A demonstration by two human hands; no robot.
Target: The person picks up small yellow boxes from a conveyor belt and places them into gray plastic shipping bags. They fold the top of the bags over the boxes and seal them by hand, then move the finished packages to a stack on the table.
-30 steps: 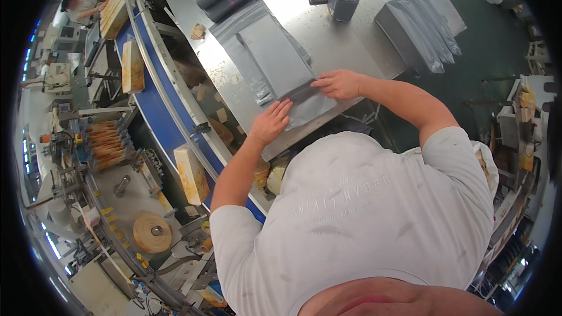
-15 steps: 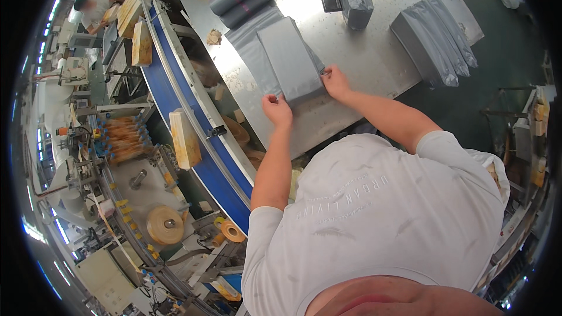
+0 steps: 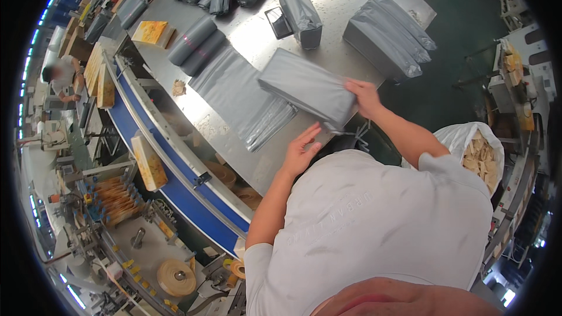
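Observation:
A block-shaped package in a grey plastic bag [image 3: 307,85] sits askew near the front edge of the metal table. My right hand [image 3: 367,99] grips its near right end, fingers on the top. My left hand [image 3: 302,148] is just off the package's near side, fingers stretched out and holding nothing. The loose end of the bag hangs between my hands, partly hidden. Left of the package lies a flat stack of grey plastic bags [image 3: 234,96].
More bagged packages [image 3: 380,38] stand at the right, and another bagged package [image 3: 298,11] is farther back beside a small black tray [image 3: 278,22]. Rolled grey bags [image 3: 196,44] lie behind the flat stack. A blue conveyor belt [image 3: 184,190] carrying yellow-and-white packs [image 3: 149,164] runs along the left.
The package has turned and shifted right, off the flat bags. My left hand has let go and opened, moving lower; my right hand has moved right with the package. The view has swung too.

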